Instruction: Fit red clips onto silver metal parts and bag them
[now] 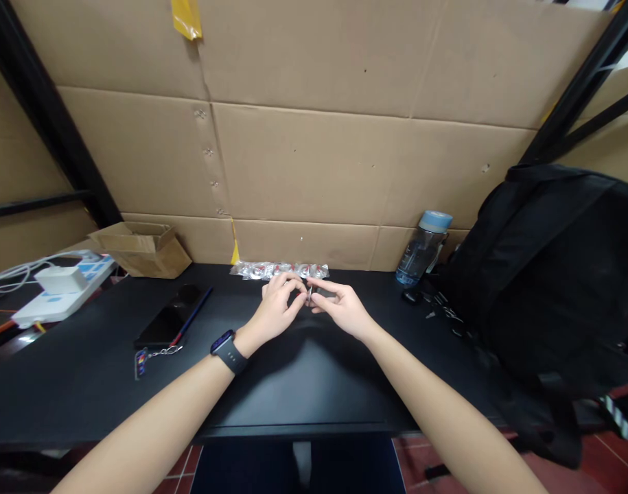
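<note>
My left hand (280, 302), with a dark smartwatch (229, 350) on its wrist, has its fingers curled over a bit of red that I cannot make out. Facing it, my right hand (342, 305) pinches a small, thin, shiny metallic piece (309, 295) between thumb and fingers. The two hands meet at this piece, just above the black table (314, 384). Right behind them lies a row of clear plastic packets (277, 269) with silvery and red contents. The fingers hide most of the held piece.
On the left are a phone (172, 315) with a keychain (141, 362), an open cardboard box (143, 248) and a white power strip (61, 295). A water bottle (421, 250), keys (447, 312) and a black backpack (555, 274) stand right. A cardboard wall (314, 165) closes the back.
</note>
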A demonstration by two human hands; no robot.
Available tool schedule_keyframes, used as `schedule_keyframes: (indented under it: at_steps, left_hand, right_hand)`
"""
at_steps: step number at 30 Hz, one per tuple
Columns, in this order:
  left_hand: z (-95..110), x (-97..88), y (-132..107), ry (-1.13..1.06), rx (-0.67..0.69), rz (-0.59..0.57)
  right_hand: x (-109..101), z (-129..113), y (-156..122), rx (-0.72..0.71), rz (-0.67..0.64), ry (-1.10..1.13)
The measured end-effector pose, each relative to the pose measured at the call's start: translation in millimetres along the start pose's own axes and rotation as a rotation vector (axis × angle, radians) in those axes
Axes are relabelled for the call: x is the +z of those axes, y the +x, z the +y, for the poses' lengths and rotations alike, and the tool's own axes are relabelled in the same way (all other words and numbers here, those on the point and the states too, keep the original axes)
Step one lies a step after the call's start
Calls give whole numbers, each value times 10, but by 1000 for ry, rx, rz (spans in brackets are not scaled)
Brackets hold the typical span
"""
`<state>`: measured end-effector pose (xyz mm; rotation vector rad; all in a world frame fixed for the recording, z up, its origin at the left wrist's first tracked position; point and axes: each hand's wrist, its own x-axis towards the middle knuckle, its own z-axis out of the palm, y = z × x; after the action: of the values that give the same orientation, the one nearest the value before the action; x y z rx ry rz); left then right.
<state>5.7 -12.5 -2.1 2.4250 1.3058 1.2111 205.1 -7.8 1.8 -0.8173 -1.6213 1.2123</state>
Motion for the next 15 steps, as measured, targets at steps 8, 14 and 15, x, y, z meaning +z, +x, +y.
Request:
schedule_keyframes:
  at_steps: [8,14,15]
  left_hand:
    - [-18,6,-8,20,-6,-5]
    - [-8,-5,2,33,-21,-9]
    - [-4,-8,3,31,-23,-11]
  right_hand:
    - [13,-4,-5,129,-2,180]
    - [16,-45,-18,180,-22,261]
    - [16,-55,-23,178,-27,260]
